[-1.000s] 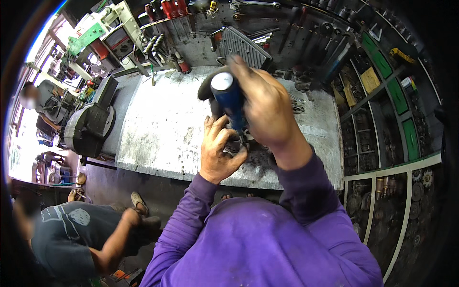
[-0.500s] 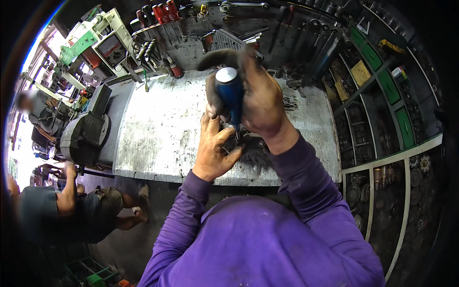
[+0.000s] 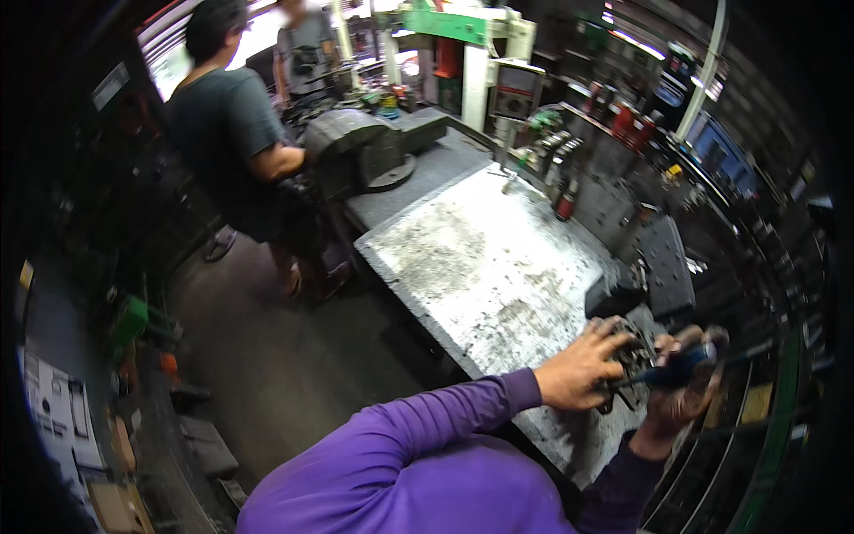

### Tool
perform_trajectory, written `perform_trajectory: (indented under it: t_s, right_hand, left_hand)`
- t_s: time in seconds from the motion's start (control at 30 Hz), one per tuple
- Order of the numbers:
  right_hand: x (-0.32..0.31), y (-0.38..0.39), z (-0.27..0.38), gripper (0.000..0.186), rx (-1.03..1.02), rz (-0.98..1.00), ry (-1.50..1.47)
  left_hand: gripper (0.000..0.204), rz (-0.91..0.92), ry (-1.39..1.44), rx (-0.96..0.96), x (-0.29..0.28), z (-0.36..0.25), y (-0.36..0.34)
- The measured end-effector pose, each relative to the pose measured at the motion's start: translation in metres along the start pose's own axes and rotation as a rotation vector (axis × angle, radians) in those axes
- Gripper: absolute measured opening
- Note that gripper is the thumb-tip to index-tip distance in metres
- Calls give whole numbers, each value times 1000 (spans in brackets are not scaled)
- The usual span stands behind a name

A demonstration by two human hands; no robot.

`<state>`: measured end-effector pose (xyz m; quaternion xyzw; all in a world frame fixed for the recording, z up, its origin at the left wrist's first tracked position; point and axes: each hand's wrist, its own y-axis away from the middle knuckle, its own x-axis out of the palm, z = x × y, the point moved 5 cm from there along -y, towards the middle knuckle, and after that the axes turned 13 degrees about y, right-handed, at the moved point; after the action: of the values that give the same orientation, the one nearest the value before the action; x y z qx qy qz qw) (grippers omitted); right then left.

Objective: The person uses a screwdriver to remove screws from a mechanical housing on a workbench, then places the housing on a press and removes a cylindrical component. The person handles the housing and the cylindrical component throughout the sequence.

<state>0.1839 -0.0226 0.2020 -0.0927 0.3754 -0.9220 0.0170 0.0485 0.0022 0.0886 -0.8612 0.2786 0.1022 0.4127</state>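
My left hand (image 3: 578, 369) rests at the right end of the workbench, its fingers curled over a dark, greasy metal part (image 3: 633, 352). Just right of it, my right hand (image 3: 673, 409) is around the blue handle of a screwdriver (image 3: 683, 365). The screwdriver's shaft points left toward the metal part and my left fingers. Motion blurs the right fingers, and the exact contact of the tip is hidden.
The pale, stained workbench (image 3: 480, 258) stretches away to a large bench vise (image 3: 356, 151). A person in a dark shirt (image 3: 227, 125) stands beside the vise, another person (image 3: 302, 53) behind. Red-handled tools (image 3: 567, 200) line the bench's back edge.
The view has swung left, so my hands now appear at the lower right. The screwdriver has gone from upright to lying nearly sideways in the picture. The nearby person now stands beside the vise.
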Motion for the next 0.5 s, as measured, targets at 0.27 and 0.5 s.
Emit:
perform_trajectory:
  t_s: [0.27,0.5]
  right_hand:
    - [22,-13,-8,62,275,-56,-26]
    - [0,4,9,52,59,-297,706]
  left_hand:
    - [41,24,-12,-49,6,2,0]
    - [33,110,-4,-111,7,6,-7]
